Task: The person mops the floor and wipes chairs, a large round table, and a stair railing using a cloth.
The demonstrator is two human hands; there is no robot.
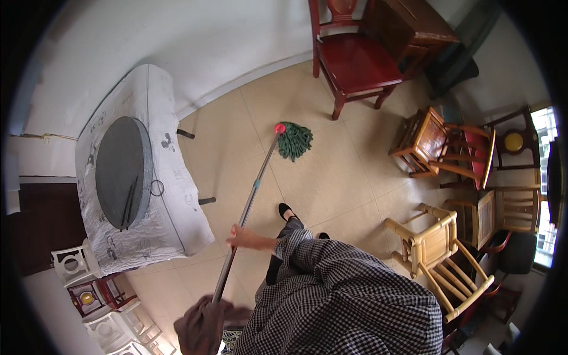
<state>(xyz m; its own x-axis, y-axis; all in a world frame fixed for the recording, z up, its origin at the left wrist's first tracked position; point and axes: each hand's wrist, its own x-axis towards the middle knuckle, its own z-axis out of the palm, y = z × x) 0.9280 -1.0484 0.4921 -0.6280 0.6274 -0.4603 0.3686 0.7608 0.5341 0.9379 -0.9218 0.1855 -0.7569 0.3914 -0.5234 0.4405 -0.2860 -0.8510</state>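
My right hand [243, 237] grips the metal pole of a string mop [248, 205]. The pole slants up and to the right from the lower left. At its far end, a red socket [279, 128] holds the dark green strands [295, 141], which lie fanned out on the tiled floor [326, 177]. A brown cloth [202, 326] hangs around the near end of the pole and looks slightly blurred. My left hand cannot be seen; whether the cloth hides it is unclear.
To the left, a covered table [177, 222] bears a round grey slab [120, 173] with dark chopsticks [128, 204]. A red wooden chair [355, 60] stands near the wall. At right are a bamboo chair [437, 248] and a small wooden chair [430, 137]. White chairs [108, 330] stand lower left.
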